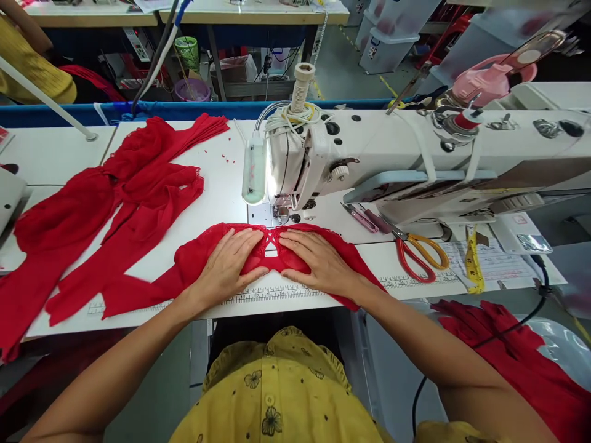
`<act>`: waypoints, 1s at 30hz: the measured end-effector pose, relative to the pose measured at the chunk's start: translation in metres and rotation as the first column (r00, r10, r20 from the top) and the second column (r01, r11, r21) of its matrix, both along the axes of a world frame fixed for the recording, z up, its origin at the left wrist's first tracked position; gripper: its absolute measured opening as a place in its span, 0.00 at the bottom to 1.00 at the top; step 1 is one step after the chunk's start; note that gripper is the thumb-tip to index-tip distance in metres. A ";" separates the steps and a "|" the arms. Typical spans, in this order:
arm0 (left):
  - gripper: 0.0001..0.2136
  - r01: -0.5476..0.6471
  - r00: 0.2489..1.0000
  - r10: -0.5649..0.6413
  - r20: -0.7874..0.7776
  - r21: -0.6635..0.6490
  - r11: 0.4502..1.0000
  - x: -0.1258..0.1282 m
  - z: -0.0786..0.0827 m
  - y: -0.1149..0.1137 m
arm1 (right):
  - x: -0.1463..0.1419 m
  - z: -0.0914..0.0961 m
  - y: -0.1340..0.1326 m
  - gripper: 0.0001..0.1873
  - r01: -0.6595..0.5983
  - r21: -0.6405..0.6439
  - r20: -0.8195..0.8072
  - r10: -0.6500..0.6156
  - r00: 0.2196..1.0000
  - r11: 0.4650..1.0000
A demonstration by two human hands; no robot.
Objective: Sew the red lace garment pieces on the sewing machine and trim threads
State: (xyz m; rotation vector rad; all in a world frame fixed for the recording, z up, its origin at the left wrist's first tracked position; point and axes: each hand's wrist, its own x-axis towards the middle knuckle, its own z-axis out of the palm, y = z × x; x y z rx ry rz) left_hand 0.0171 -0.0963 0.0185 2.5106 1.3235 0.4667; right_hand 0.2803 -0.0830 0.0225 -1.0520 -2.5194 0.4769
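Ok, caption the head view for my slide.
Two bare hands spread over a red lace-edged fabric garment at a white sewing machine.

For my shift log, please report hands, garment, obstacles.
Left hand, right hand palm-down on red garment, flanking crisscross lacing. Garment before sewing machine, lacing uncovered. Scissors right, off garment.

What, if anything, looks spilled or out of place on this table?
A few red scraps lie strewn on the white table, between the red pile and the machine. Loose and scattered, they look like stray trimmings. Nothing else stands out.
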 end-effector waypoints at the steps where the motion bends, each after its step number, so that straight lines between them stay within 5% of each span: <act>1: 0.31 0.000 1.000 0.000 0.000 -0.004 1.000 0.000 0.001 0.000 | 0.000 0.000 0.000 0.33 0.000 0.004 -0.003 0.000 1.000 1.000; 30: 0.32 0.006 0.999 -0.006 0.033 0.009 1.000 -0.001 -0.002 0.000 | 0.000 -0.002 -0.001 0.34 0.004 0.002 0.017 -0.004 1.000 1.000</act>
